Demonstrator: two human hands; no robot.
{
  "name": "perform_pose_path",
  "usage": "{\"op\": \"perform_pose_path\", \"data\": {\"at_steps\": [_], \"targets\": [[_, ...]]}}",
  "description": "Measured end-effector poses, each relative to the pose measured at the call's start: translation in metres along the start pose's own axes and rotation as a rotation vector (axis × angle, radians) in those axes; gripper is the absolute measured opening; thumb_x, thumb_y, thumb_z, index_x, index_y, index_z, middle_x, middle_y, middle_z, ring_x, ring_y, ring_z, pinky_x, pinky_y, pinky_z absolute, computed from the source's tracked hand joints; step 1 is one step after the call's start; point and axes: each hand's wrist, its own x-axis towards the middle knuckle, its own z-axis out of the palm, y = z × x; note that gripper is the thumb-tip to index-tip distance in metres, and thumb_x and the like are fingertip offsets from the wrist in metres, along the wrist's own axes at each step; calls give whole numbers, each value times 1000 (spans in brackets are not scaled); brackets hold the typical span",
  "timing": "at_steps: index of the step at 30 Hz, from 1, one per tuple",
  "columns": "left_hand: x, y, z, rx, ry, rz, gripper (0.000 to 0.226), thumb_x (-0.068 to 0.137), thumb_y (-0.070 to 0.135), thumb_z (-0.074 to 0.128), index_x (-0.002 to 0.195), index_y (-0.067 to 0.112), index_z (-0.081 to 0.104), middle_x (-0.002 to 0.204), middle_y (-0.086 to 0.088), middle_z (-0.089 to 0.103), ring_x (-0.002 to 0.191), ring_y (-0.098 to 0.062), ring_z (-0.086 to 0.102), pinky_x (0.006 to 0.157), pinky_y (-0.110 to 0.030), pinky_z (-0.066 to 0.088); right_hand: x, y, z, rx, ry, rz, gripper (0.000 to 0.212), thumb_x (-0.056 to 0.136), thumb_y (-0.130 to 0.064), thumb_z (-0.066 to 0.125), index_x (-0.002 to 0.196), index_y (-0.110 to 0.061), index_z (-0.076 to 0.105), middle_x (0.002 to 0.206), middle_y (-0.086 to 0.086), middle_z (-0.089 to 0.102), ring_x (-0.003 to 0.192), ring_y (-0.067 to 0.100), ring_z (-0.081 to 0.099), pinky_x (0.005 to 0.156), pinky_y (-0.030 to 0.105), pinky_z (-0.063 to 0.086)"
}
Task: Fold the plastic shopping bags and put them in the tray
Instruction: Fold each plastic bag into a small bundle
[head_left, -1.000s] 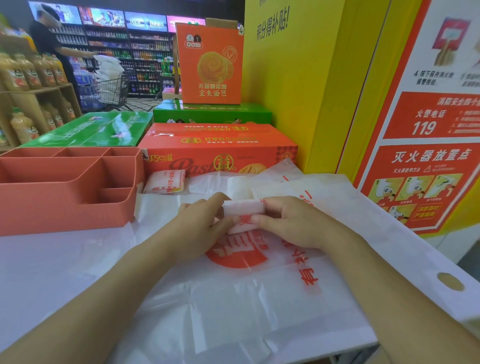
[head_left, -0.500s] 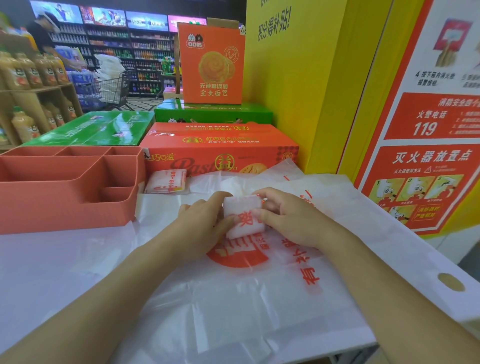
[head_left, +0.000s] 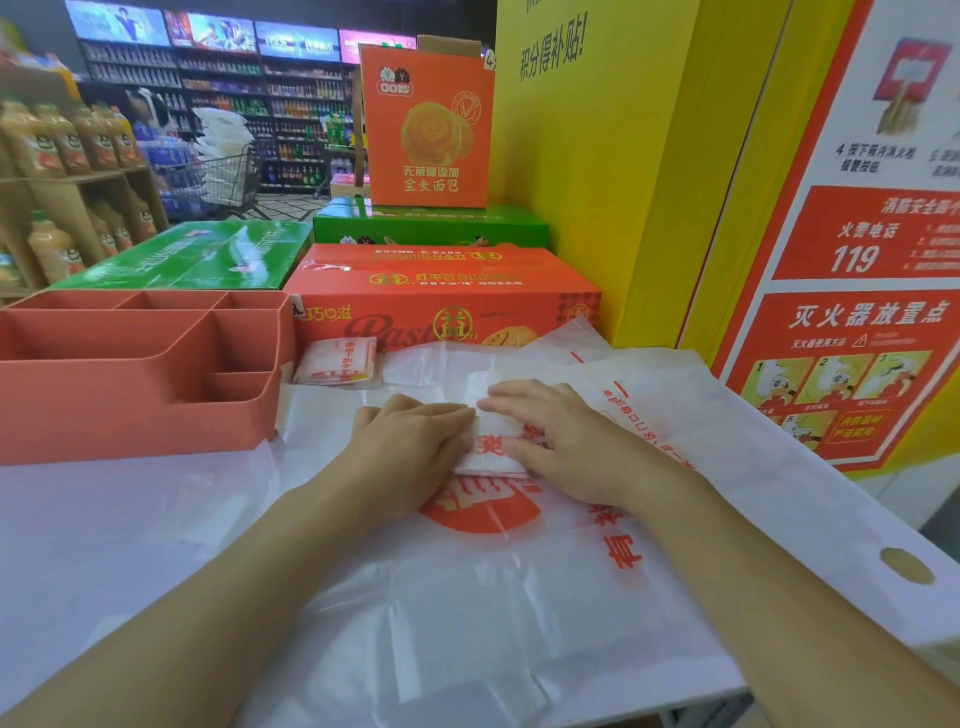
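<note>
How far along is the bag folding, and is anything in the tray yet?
Done: one folded bag lies beside the tray, not in it. In hand: the left hand and right hand press a second bag, folded into a small packet, on the flat bags. Left: both folded bags need traying, and the flat bags underneath are unfolded.
</note>
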Motion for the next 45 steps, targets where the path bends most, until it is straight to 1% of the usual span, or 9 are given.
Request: {"op": "perform_pose_path", "data": {"at_steps": [12,19,22,25,29,36,39,42,45], "targets": [[1,3,-3,124,-217,-28,47,104,54,15,148,47,31,155,34,23,142,-17,23,111,-44,16,-1,-11,-4,-319,-360,50,55,111,-35,21,163,-28,4,169,-14,-8,154,11,-17,125,34,-6],[-3,4,-4,124,-214,10,48,105,54,17,149,40,29,158,28,21,144,-20,21,113,-46,17,-8,-14,-5,-297,-357,55,62,109,-39,28,162,-35,-3,165,-22,-13,150,4,-21,121,30,-10],[-4,-1,-5,38,-156,42,48,101,60,26,141,39,43,158,26,25,142,-18,23,111,-43,18,-16,-16,-11,-188,-283,126,73,100,-43,48,159,-47,6,167,-20,-4,155,7,-3,125,36,7],[-7,-5,-9,16,-146,75,77,79,85,25,141,45,45,148,30,41,136,-10,26,108,-38,16,-17,-16,-15,-150,-209,137,78,90,-40,59,157,-49,18,167,-13,17,150,13,28,119,40,31],[-4,-5,-12,78,-144,68,87,67,88,28,141,47,45,144,30,46,133,-10,29,107,-37,16,-17,-13,-15,-128,-200,114,78,87,-35,61,155,-45,26,162,-15,28,145,11,35,115,36,35],[-3,-3,-14,-2,-93,56,80,72,82,15,132,48,55,135,28,55,131,-9,33,110,-39,15,-15,-6,-16,-84,-149,18,44,86,-24,59,129,-35,57,125,-6,61,118,13,55,100,42,47],[-2,-3,-15,-88,-77,45,58,85,76,12,104,54,63,99,30,62,116,-10,44,107,-42,21,-11,1,-11,-1,-3,-35,9,96,-34,58,97,-30,67,89,-10,65,86,9,60,79,43,52],[0,-3,-16,-160,-17,23,51,100,64,18,75,42,56,72,16,58,96,-11,49,103,-47,29,-8,4,-10,112,76,-26,20,97,-40,62,85,-23,63,76,-7,63,72,11,58,70,40,50],[2,-3,-15,-171,4,-29,57,95,71,21,81,27,55,76,8,60,91,-7,49,99,-41,30,-5,5,-7,191,144,1,26,95,-38,68,80,-20,57,65,-11,53,58,5,47,57,27,39]]}}
